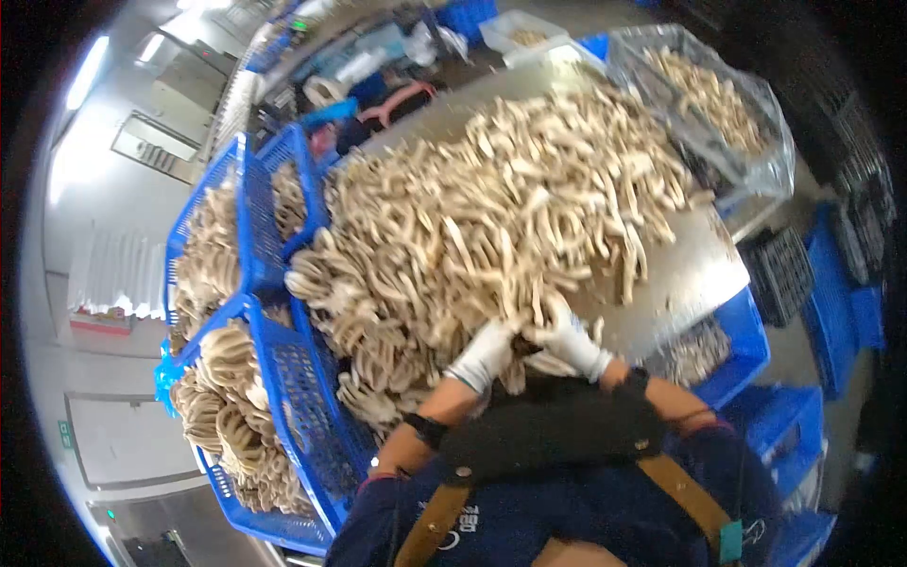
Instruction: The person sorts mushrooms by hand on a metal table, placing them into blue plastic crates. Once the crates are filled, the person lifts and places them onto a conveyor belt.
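Note:
A big heap of pale, long-stemmed mushrooms (491, 198) covers the metal table (694, 274). At its near edge my two white-gloved hands work close together. My left hand (486, 353) has its fingers closed on a mushroom, the exact grip partly hidden among the stems. Just beside it, my right hand (569, 342) is closed around a mushroom stem too, its fingertips pointing toward the left hand. Clustered mushrooms with darker caps (378, 350) lie to the left of my left hand.
Blue crates (307, 397) with mushroom clusters stand at the left. A clear plastic-lined container (770, 170) with cut pieces is at the far right. Another blue crate (746, 340) holds mushrooms below the table's right edge. A white tray (520, 36) sits at the back.

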A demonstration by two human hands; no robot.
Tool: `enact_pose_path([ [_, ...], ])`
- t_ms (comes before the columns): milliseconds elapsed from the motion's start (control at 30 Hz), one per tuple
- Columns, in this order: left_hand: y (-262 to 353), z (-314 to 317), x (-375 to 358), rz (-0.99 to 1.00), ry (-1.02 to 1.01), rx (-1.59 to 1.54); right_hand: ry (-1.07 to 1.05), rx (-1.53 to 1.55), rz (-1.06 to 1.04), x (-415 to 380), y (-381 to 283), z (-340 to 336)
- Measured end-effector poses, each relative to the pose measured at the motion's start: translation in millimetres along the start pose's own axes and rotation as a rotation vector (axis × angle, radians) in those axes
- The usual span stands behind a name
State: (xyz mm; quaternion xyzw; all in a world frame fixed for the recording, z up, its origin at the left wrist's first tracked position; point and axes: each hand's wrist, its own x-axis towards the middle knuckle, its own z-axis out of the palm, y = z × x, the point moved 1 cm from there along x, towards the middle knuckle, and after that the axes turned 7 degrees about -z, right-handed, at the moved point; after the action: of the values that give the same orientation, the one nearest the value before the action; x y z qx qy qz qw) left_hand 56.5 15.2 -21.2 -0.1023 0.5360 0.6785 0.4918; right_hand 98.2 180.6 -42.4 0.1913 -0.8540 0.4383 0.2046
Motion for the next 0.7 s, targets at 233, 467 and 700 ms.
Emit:
enact_pose_path([
  [233, 16, 20, -12, 0.371, 0.002, -0.137, -0.009, 0.382, 0.465, 31, -13, -22],
  [467, 14, 1, -23, 0.197, 0.254, -0.295, -0.047, 0.079, 0.010, 36, 13, -15],
  [700, 22, 28, -45, 0.215, 0.003, -0.304, -0.257, 0.289, 0.184, 53, -29, -29],
])
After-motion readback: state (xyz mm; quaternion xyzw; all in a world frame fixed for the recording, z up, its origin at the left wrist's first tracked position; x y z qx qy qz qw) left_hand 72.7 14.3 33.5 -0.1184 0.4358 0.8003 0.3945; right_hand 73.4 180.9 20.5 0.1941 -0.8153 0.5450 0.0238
